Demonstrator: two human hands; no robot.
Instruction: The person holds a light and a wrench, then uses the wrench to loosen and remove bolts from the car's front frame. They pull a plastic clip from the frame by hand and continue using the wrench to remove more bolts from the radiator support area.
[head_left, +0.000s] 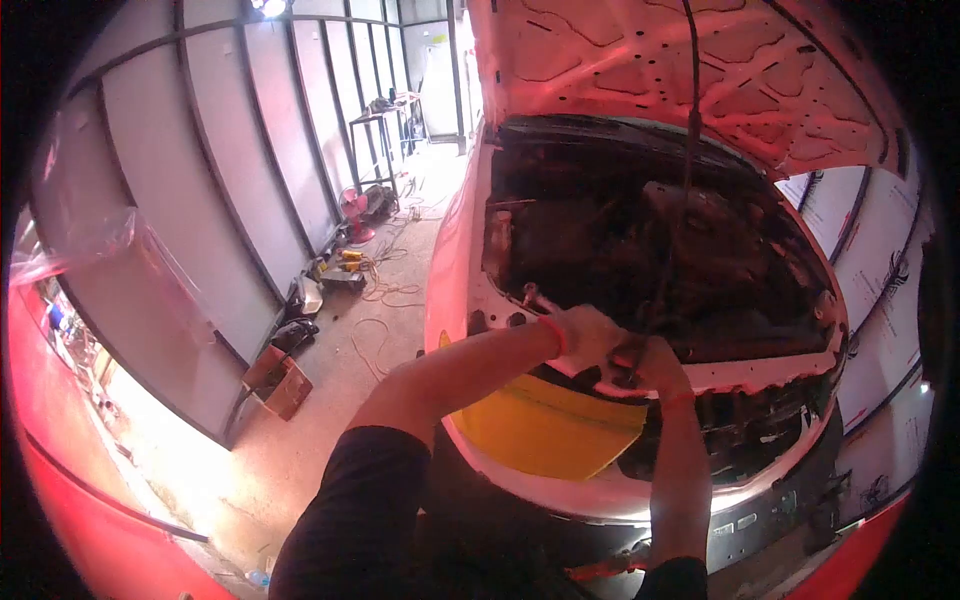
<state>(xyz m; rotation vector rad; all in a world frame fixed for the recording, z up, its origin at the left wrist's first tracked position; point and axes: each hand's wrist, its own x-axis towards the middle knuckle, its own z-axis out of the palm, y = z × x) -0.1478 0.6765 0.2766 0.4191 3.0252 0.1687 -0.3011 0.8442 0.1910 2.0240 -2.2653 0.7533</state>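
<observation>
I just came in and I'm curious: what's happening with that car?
A person is working at the front of the car, whose hood is up. Their left hand and right hand are close together at the front edge of the engine space, around a small dark thing; the fingers hide too much to say what it is. Below them, a yellow sheet covers part of the car's front.

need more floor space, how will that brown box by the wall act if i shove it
The brown box looks like cardboard, so it's probably light, with sides that may flex. Its flat faces suggest sliding over the floor rather than rolling. Its contents are unclear, so it could be heavier than expected.
</observation>
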